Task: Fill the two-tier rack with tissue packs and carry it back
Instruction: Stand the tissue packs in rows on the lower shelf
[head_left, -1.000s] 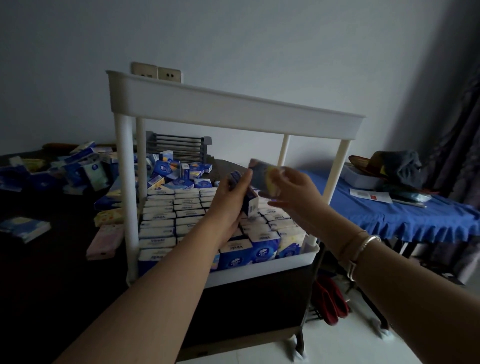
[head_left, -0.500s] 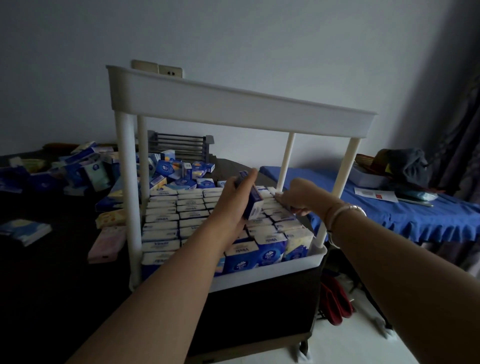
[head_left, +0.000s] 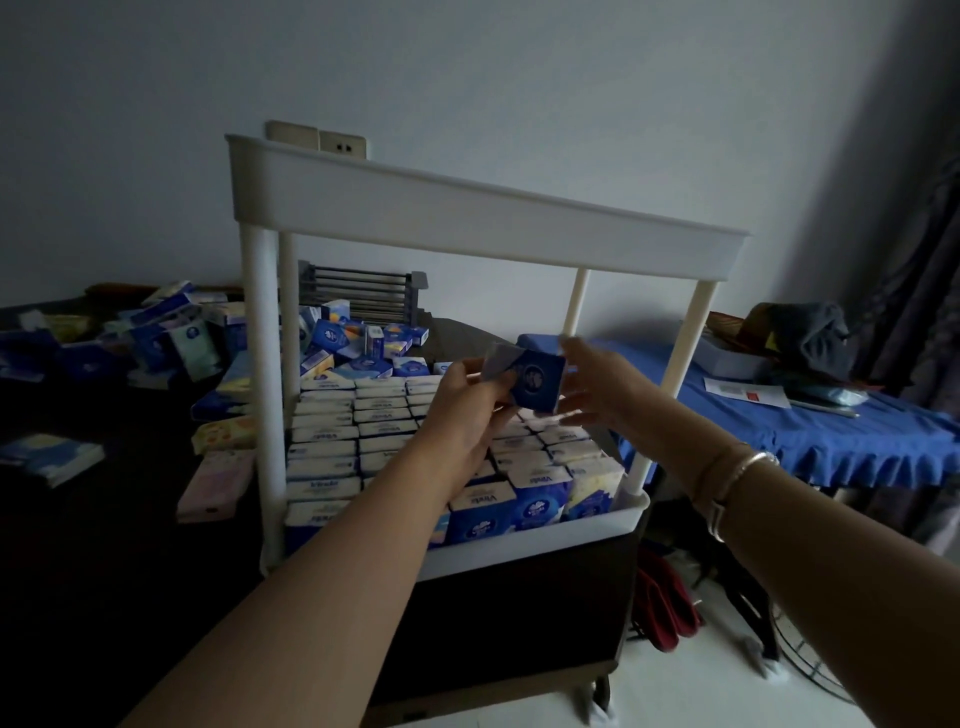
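Dim room, dark table (head_left: 104, 571), loose packs piled behind. Head view: rack (head_left: 467, 218) on table, lower tier nearly full. Left hand (head_left: 467, 410) grips blue pack (head_left: 535, 382) above tier; right hand (head_left: 597, 384) spread wide, fingers touching pack's side. Pack likely light, soft, slick-wrapped; take by short ends.

white two-tier rack (head_left: 483, 218) upright on dark desk, lower tier packed with blue-and-white tissue packs (head_left: 535, 499), one blue pack (head_left: 535, 382) held above them

Dim grey wall (head_left: 519, 78), seemingly curtained right.
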